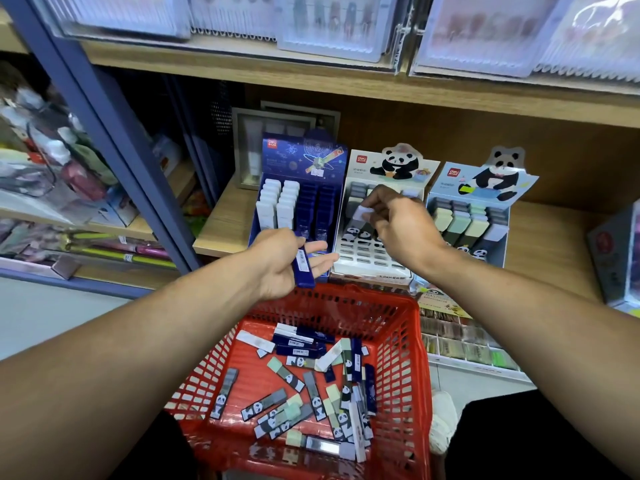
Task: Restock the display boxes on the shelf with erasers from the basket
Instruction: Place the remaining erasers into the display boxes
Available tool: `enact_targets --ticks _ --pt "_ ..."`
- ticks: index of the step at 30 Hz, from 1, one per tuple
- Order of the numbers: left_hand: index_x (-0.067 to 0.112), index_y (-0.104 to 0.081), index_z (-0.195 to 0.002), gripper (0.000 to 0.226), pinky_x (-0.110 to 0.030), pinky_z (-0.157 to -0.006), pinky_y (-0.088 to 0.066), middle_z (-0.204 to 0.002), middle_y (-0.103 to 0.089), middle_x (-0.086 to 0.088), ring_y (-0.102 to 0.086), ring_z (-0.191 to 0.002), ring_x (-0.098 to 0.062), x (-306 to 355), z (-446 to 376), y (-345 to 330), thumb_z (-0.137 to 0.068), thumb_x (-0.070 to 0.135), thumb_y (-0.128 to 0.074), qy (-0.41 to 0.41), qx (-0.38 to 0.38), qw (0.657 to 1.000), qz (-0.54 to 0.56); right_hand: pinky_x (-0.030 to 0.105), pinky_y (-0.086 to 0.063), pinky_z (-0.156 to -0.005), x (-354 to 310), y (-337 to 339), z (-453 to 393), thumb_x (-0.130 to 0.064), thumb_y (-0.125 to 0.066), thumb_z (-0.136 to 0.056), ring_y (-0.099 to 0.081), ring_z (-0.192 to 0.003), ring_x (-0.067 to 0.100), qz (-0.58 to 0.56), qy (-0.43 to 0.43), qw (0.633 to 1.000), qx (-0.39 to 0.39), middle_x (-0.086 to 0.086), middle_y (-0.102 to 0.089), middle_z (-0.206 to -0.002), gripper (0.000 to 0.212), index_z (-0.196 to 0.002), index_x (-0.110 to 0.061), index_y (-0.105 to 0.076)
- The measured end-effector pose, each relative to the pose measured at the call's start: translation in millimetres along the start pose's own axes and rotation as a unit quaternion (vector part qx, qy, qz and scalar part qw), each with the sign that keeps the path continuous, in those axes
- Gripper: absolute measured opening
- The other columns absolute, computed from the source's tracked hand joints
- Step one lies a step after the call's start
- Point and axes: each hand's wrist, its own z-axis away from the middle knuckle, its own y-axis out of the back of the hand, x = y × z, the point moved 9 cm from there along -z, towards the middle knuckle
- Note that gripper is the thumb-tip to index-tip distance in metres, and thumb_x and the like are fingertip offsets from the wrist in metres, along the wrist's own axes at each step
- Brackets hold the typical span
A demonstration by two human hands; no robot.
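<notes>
The right hand (398,225), just right of the frame's centre, has its fingers (375,199) curled down over the white panda display box (377,233), pinching the pale end of an eraser (363,213) that stands in one of the box's rows. Whether that eraser is fully seated in its slot is hard to tell, since the hand covers most of it. The left hand (282,259), a little left of centre, is turned palm up and grips a dark blue eraser (304,266) between thumb and fingers; the eraser hangs nearly upright over the far rim of the red basket (398,344).

Behind the left hand stands the dark blue display box (298,188), with white erasers in its left rows and blue ones in its right. The white panda box is just beside it to the right, and a pale blue panda box (481,209) touches that one further right, holding grey and green erasers. All three stand on the wooden shelf (225,223).

The basket fills the lower centre of the frame. On its floor lie loose erasers (311,393), blue sleeves toward the back, panda-printed grey and green ones toward the front.
</notes>
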Motion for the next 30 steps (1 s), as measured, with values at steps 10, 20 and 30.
enact_targets --ticks 10,20,30 --pt "0.011 -0.06 -0.128 0.028 -0.036 -0.059 -0.061 -0.11 -0.073 -0.014 -0.071 -0.081 -0.025 6.5 9.1 2.3 -0.108 0.022 -0.043 0.001 -0.006 1.0 -0.03 0.027 -0.051 -0.08 -19.5 -0.6 0.1 -0.014 -0.046 -0.097 -0.066 -0.093 0.018 0.167 0.016 0.986 -0.009 -0.007 -0.072 -0.109 0.034 -0.117 -0.03 -0.069" --pt "0.004 -0.067 -0.113 0.031 -0.027 -0.058 -0.046 -0.087 -0.069 -0.007 -0.058 -0.064 -0.016 10.2 12.8 -5.6 -0.102 0.031 -0.056 -0.019 -0.056 0.991 -0.123 0.032 -0.049 -0.067 -47.0 -10.9 8.5 -0.049 -0.048 -0.101 -0.061 -0.071 0.021 0.029 0.023 0.999 0.0 -0.005 -0.063 -0.077 0.036 -0.109 -0.022 -0.07" --pt "0.009 -0.052 -0.134 0.068 -0.038 -0.086 -0.059 -0.105 -0.072 -0.014 -0.071 -0.085 -0.025 14.9 6.5 0.4 -0.075 0.001 -0.085 -0.115 -0.036 0.959 -0.258 0.029 -0.061 -0.06 -30.5 -58.1 17.6 -0.012 -0.075 -0.089 -0.066 -0.055 0.017 -0.285 -0.16 0.933 -0.151 0.007 -0.064 -0.066 0.015 -0.098 -0.005 -0.065"
